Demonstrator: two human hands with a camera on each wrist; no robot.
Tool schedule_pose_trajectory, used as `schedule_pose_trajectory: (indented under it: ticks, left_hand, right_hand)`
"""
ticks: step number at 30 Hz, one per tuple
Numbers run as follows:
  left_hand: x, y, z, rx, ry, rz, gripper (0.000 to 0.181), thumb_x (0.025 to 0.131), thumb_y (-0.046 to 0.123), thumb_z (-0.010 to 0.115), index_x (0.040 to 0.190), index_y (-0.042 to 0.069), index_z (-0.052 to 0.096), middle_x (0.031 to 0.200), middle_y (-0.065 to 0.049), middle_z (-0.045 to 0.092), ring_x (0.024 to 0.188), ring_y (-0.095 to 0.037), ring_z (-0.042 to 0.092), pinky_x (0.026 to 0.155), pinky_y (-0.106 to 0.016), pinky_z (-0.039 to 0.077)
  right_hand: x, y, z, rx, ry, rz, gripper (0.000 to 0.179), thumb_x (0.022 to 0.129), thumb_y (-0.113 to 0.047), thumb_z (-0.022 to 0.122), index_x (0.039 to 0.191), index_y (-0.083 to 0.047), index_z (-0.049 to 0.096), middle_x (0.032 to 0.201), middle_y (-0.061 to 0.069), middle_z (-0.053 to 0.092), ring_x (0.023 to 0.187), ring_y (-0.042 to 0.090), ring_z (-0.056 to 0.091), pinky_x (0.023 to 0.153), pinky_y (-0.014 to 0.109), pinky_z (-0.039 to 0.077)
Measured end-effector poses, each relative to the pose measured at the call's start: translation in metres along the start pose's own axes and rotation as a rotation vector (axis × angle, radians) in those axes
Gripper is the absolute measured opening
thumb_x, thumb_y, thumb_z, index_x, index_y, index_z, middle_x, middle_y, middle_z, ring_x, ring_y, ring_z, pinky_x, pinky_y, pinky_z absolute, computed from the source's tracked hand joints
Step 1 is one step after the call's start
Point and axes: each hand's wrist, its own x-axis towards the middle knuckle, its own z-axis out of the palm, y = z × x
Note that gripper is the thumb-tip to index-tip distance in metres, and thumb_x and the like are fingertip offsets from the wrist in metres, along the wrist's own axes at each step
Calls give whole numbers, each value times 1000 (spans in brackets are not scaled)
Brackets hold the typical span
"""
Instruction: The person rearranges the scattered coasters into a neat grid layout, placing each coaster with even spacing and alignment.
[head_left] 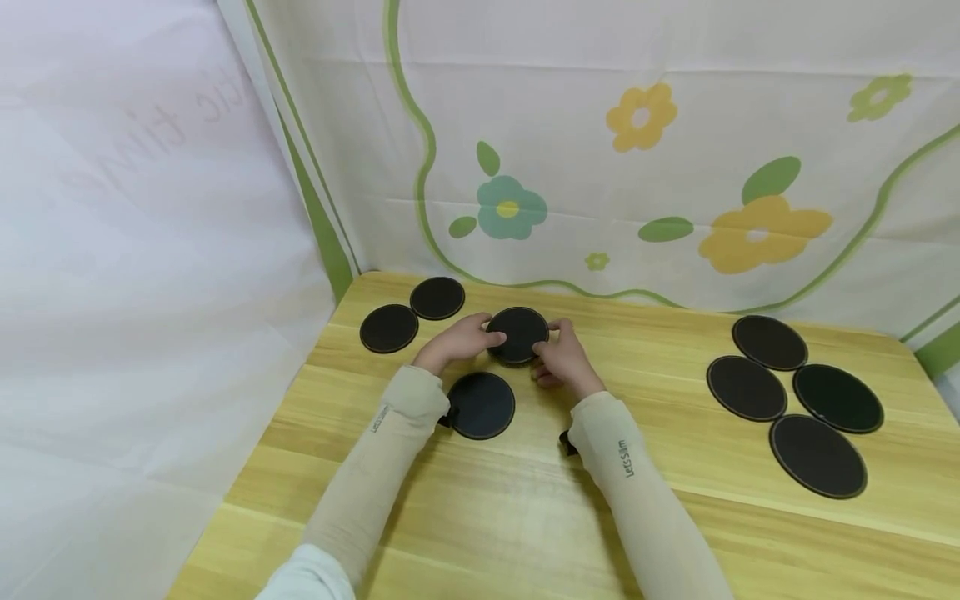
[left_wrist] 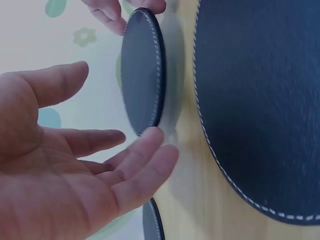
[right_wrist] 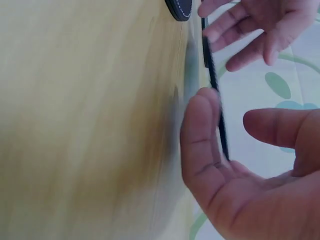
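Note:
A round black coaster with a stitched rim is held tilted just above the table, between the two hands. At its right edge, the right hand has its fingers curled under the coaster; in the right wrist view its thumb stands off the upper face. The left hand is at the opposite edge. Seen from the left wrist, the fingers are loosely extended, their tips by the coaster's edge, and the thumb is apart from it. Another black coaster lies flat on the table, beside the left wrist.
Two more coasters lie at the table's back left. Several others form a cluster at the right. The wood-grain table meets a white curtain printed with flowers along its back edge; another white sheet hangs at left.

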Motion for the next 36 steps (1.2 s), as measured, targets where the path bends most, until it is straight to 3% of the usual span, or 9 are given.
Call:
schedule_pose_trajectory:
  ticks: [4,7,9,11,15,20,26,33,36]
  left_hand:
    - [-4,6,1,-19,65,53,66,104,25,56,156,-5,29,148,-24,45,132,-33,48,106,-45,42]
    - [-9,12,1,-63,116,77,60,103,17,58,154,-4,34,124,-18,58,95,-23,59,90,-38,46]
    - [-12,14,0,-117,135,93,58,103,13,58,154,-3,36,103,-11,55,71,-17,48,78,-34,43]
    - [-16,16,0,-164,150,111,56,102,10,59,153,-2,39,90,-7,45,62,-15,35,70,-33,37]
    - [-23,16,0,-202,147,137,58,102,11,59,155,2,38,86,-5,46,66,-19,40,68,-34,36]
    - [-26,15,5,-315,76,162,67,103,10,59,161,6,24,84,-16,60,75,-32,62,77,-35,53]
    - [-39,15,10,-502,-40,194,75,104,3,55,164,13,11,95,-37,62,64,-18,63,73,-34,57]
    - [-51,19,16,-558,-100,252,80,104,4,57,164,12,5,79,-14,68,62,-16,63,75,-34,57]
    - [-55,21,19,-569,-113,266,81,103,2,57,163,10,4,77,-12,68,61,-15,63,74,-34,57]
  right_hand:
    - [-1,1,-2,68,33,-40,52,104,-5,49,149,-10,24,88,25,66,56,22,65,57,36,58]
    - [-4,1,-4,133,39,-65,52,105,-4,48,150,-11,24,92,31,65,57,22,64,57,35,57]
    - [-7,0,-7,166,25,-86,53,105,-4,49,151,-11,24,97,35,64,58,22,65,59,35,58]
    - [-12,-1,-10,199,2,-112,56,105,-4,50,154,-12,25,101,37,63,60,21,65,60,35,58]
    - [-21,-4,-16,265,-55,-157,66,104,-4,53,161,-15,22,92,27,68,61,18,67,64,36,59]
    - [-32,-7,-22,330,-131,-183,77,102,-3,56,164,-21,15,84,19,71,62,19,68,64,36,59]
    - [-45,-7,-26,346,-231,-205,84,102,-4,58,164,-31,7,91,26,70,65,22,69,65,36,59]
    - [-61,-1,-33,379,-340,-267,89,102,-2,58,164,-33,2,83,16,72,66,22,70,65,36,59]
    - [-66,3,-34,392,-376,-280,91,102,-1,58,164,-32,-1,80,13,72,66,21,70,65,36,59]
